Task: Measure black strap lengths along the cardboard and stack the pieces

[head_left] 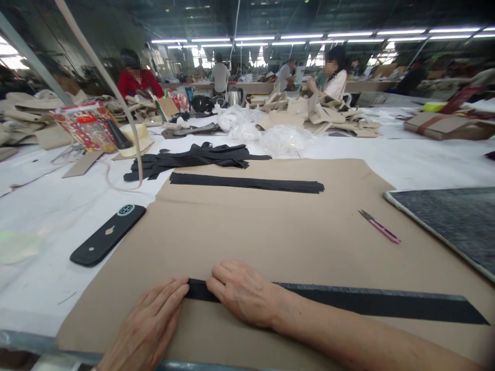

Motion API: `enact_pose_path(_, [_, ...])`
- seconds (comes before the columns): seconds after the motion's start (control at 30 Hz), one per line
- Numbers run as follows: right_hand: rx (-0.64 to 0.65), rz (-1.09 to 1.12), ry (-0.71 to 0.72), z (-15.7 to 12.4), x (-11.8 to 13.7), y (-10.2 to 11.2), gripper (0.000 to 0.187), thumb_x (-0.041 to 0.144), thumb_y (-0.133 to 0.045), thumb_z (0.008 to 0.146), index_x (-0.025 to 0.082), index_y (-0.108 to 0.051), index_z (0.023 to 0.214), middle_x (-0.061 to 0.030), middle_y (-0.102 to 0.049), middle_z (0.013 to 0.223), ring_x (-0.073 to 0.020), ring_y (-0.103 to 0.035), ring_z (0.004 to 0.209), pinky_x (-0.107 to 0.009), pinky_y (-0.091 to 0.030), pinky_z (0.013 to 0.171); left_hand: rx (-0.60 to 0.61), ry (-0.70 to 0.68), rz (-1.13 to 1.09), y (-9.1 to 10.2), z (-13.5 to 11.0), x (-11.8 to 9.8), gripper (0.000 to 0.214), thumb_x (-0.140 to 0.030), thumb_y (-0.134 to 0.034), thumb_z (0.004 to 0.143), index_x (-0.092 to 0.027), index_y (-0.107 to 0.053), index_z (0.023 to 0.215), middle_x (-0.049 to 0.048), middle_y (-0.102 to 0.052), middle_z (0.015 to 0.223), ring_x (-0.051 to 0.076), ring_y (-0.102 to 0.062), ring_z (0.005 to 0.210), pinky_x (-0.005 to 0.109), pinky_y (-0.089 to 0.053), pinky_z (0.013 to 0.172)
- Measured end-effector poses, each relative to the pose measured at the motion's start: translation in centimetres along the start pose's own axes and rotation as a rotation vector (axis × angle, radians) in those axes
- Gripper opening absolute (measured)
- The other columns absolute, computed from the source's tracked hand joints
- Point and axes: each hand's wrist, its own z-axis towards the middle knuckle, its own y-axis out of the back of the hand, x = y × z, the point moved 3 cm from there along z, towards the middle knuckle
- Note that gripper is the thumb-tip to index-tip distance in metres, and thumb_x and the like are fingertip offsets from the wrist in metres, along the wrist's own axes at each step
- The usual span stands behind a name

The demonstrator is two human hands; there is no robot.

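Observation:
A long black fabric strip (pixel 386 305) lies across the brown sheet (pixel 266 232) near the front edge of the table. Along its upper edge runs a shinier grey band. My left hand (pixel 149 319) lies with fingers stretched out and side by side, the tips touching the strip's left end. Just to the right, my right hand (pixel 247 293) is closed, with curled fingers pressed down on the strip; its fingertips are partly hidden. My right forearm crosses over part of the strip. Farther back on the sheet rests a neat stack of black strips (pixel 247 183).
A loose pile of black strips (pixel 197 157) lies behind the stack. Pink-handled thread snips (pixel 380 226) are on the right, near a grey padded board (pixel 452 219). A black phone (pixel 108 237) lies left. A hose (pixel 129 118) hangs down. Co-workers sit beyond plastic bags (pixel 286 139).

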Motion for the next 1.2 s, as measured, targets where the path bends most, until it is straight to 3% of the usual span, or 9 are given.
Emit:
enact_pose_path(0.27, [-0.032,-0.055,0.091,-0.8,-0.4,0.1,0.015,0.015,-0.041,0.096,0.014,-0.055,0.092,-0.0031,-0.051,0.086,-0.0166,-0.045,0.077,-0.029,-0.039,0.068,0.082,-0.017,0.011,-0.1,0.9,-0.1,0.048,-0.017,-0.043,0.088,-0.028,-0.045,0.134,-0.0010,-0.061,0.120,0.016,-0.054,0.108,0.029,-0.040,0.093])
enact_pose_path(0.7, [0.023,-0.078,0.069,-3.0,-0.8,0.9,0.020,0.015,-0.036,0.098,0.012,-0.055,0.100,-0.0049,-0.052,0.086,-0.0169,-0.046,0.077,-0.030,-0.037,0.066,0.137,-0.087,0.125,0.3,1.5,-0.7,0.058,-0.014,-0.041,0.086,-0.033,-0.036,0.140,0.0022,-0.061,0.113,0.017,-0.056,0.099,0.031,-0.040,0.087])
enact_pose_path(1.2, [0.081,-0.043,0.032,-7.1,-1.9,2.8,0.017,0.015,-0.039,0.097,0.015,-0.055,0.096,-0.0029,-0.053,0.089,-0.0157,-0.043,0.075,-0.030,-0.034,0.072,0.164,-0.100,0.142,0.1,1.9,-0.9,0.065,-0.010,-0.040,0.081,-0.037,-0.036,0.140,0.0039,-0.060,0.106,0.018,-0.055,0.099,0.032,-0.034,0.087])
